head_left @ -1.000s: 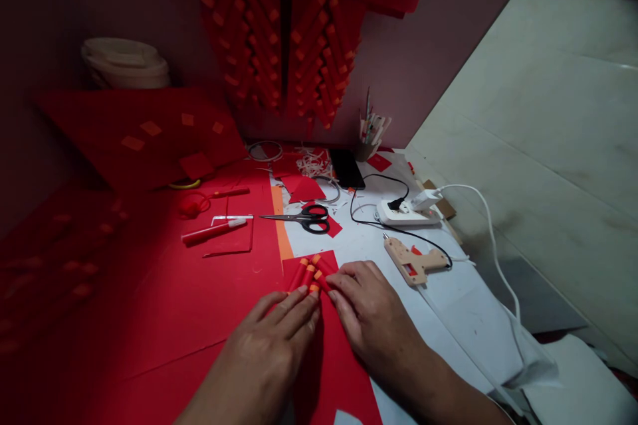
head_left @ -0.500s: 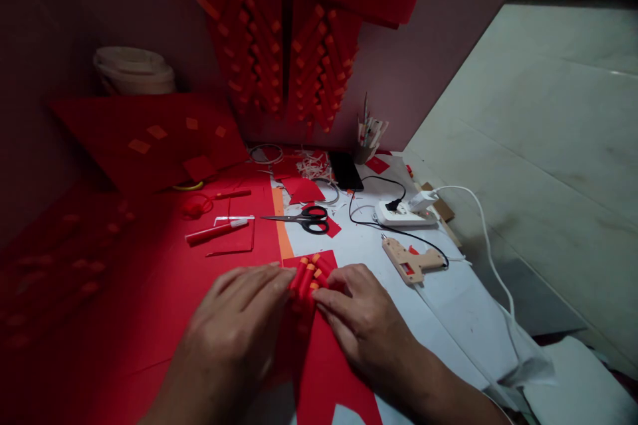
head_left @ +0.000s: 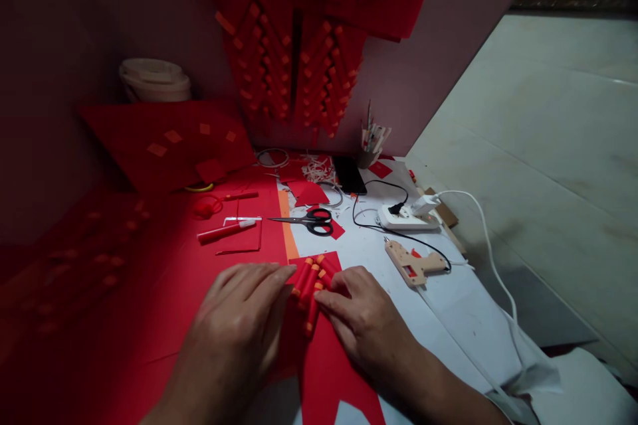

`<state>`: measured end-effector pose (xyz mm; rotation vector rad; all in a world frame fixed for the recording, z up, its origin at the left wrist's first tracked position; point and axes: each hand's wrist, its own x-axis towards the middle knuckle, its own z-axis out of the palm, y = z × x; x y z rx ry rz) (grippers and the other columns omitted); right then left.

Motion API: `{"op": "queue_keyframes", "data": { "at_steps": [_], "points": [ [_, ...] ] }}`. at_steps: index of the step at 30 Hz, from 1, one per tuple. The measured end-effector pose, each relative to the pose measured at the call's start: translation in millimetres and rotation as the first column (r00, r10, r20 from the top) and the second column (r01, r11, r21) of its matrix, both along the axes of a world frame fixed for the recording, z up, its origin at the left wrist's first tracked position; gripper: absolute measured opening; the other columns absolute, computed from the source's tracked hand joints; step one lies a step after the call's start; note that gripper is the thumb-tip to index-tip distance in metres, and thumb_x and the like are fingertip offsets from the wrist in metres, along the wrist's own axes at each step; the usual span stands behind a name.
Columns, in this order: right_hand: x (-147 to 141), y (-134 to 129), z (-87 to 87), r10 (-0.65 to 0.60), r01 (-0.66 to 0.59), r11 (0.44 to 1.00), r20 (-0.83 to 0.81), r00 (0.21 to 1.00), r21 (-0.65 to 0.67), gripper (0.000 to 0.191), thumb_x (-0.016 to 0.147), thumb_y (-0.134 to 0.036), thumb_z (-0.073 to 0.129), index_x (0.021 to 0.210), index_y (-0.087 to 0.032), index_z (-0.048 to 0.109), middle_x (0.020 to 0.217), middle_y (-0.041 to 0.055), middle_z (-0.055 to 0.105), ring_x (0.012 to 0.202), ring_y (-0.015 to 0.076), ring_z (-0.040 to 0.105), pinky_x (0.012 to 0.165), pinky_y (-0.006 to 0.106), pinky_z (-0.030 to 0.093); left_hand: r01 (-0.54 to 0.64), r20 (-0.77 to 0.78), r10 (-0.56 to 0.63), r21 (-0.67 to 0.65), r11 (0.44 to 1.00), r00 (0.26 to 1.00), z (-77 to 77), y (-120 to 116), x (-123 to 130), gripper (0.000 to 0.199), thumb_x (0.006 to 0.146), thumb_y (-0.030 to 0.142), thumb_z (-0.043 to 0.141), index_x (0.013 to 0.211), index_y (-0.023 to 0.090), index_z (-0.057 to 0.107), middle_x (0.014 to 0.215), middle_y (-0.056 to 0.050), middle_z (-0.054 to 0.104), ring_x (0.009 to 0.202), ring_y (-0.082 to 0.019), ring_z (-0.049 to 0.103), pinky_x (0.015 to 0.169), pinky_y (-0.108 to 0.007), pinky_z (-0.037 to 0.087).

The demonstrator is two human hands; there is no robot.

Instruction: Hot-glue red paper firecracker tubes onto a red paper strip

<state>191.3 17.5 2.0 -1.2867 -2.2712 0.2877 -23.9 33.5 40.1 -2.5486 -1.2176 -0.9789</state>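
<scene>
Several small red paper rolls (head_left: 309, 287) with orange bands at their ends lie in a slanted cluster at the top of a red paper strip (head_left: 331, 372). My right hand (head_left: 366, 315) holds its thumb and bent fingers against the right side of the cluster, on a roll. To the left of the rolls hovers my left hand (head_left: 239, 325), its fingers stretched out and nothing visible in them; its thumb is mostly hidden. Black-handled scissors (head_left: 314, 220) lie beyond the hands. A beige glue gun (head_left: 416, 263) rests to the right.
A white power strip (head_left: 409, 218) with cables, a phone (head_left: 349, 174) and a pen cup (head_left: 367, 156) stand behind. On the left, a red marker (head_left: 224, 232) lies on red paper (head_left: 184, 305). Finished-looking roll strings (head_left: 329, 73) hang on the wall.
My left hand has drawn slightly away from the rolls, so the lowest roll shows more fully. The right hand stays at the cluster. The view has shifted a little.
</scene>
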Motion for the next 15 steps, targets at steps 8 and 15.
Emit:
{"op": "queue_keyframes", "data": {
  "at_steps": [8, 15],
  "points": [
    [1, 0, 0.1, 0.015, -0.011, 0.998, -0.049, 0.999, 0.070, 0.030, 0.093, -0.005, 0.054, 0.111, -0.020, 0.073, 0.091, 0.0088, 0.062, 0.086, 0.0244, 0.054, 0.072, 0.038, 0.051, 0.007, 0.090, 0.001, -0.095, 0.995, 0.996, -3.7, 2, 1, 0.022, 0.095, 0.012, 0.048, 0.103, 0.018, 0.068, 0.087, -0.006, 0.077, 0.076, -0.022, 0.071, 0.070, -0.034, 0.056],
    [8, -4, 7.5, 0.109, -0.005, 0.934, -0.273, 0.956, 0.356, 0.044, 0.089, 0.004, 0.052, 0.126, -0.016, 0.063, 0.091, 0.0089, 0.062, 0.085, 0.0219, 0.056, 0.072, 0.036, 0.054, -0.105, 0.041, 0.113, -0.151, 0.983, 0.993, 13.7, 8, -18, 0.024, 0.097, 0.020, 0.050, 0.105, 0.017, 0.072, 0.095, -0.010, 0.078, 0.086, -0.026, 0.071, 0.078, -0.039, 0.054]
  ]
}}
